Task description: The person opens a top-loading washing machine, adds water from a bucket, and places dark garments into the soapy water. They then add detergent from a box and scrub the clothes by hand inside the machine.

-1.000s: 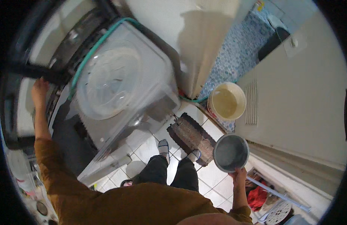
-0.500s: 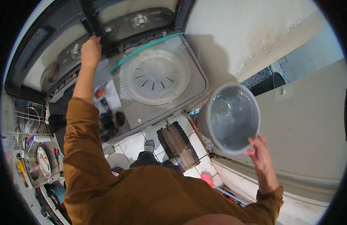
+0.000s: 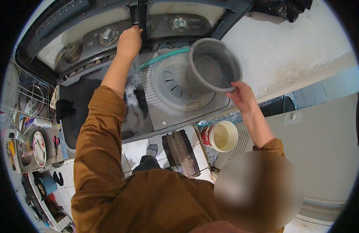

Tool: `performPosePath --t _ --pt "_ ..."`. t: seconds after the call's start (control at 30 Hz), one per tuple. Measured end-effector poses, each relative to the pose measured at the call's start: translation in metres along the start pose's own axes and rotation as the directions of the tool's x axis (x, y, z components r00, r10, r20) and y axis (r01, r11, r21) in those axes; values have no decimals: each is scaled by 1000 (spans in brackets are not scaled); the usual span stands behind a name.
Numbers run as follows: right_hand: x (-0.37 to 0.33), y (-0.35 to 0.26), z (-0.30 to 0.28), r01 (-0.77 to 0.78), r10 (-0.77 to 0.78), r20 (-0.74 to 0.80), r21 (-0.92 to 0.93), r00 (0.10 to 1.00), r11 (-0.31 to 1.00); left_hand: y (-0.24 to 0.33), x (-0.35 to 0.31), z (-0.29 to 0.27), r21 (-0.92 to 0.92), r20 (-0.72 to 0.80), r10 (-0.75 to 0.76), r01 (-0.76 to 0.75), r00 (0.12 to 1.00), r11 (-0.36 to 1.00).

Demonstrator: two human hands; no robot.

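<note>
My left hand [image 3: 129, 42] is closed at the dark upright edge of a raised, see-through washing machine lid [image 3: 134, 15]. Below that forearm lies the dark wash tub [image 3: 84, 93] of a grey twin-tub washing machine, with whitish foam or water [image 3: 133, 103] inside. My right hand [image 3: 242, 97] grips the rim of a round grey basin [image 3: 216, 64], thumb and fingers on its near right edge. The basin is tilted above the round, slotted, clear spinner cover [image 3: 164, 85]. How much water it holds I cannot tell. A green hose [image 3: 164, 58] crosses behind the cover.
A white and red bucket [image 3: 225, 136] of cloudy liquid stands by the machine's right front. A brown mat [image 3: 180, 151] lies on the tiled floor near my feet. Left are a dish rack [image 3: 30, 97], a plate [image 3: 39, 149] and scissors [image 3: 56, 143]. A blurred round patch covers the lower right.
The basin in my right hand has moved left, from beside the machine to above the spinner cover. The bucket now shows. The view has shifted; my left hand keeps to the lid edge.
</note>
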State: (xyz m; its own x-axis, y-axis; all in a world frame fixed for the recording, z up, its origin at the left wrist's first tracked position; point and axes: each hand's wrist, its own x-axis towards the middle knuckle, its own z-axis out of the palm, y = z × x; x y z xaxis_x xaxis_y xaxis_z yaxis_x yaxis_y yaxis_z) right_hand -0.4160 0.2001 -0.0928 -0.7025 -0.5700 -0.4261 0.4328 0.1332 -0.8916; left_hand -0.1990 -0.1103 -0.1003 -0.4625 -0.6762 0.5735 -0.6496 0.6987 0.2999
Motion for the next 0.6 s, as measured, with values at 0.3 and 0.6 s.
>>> performPosePath --t 0.3,0.6 --pt "54 -8 18 100 -103 129 24 986 995 2 -5 10 -94 -105 -34 24 994 995" --pt "14 -10 21 -42 20 267 76 963 996 -3 -5 4 -166 -76 -49 36 996 986"
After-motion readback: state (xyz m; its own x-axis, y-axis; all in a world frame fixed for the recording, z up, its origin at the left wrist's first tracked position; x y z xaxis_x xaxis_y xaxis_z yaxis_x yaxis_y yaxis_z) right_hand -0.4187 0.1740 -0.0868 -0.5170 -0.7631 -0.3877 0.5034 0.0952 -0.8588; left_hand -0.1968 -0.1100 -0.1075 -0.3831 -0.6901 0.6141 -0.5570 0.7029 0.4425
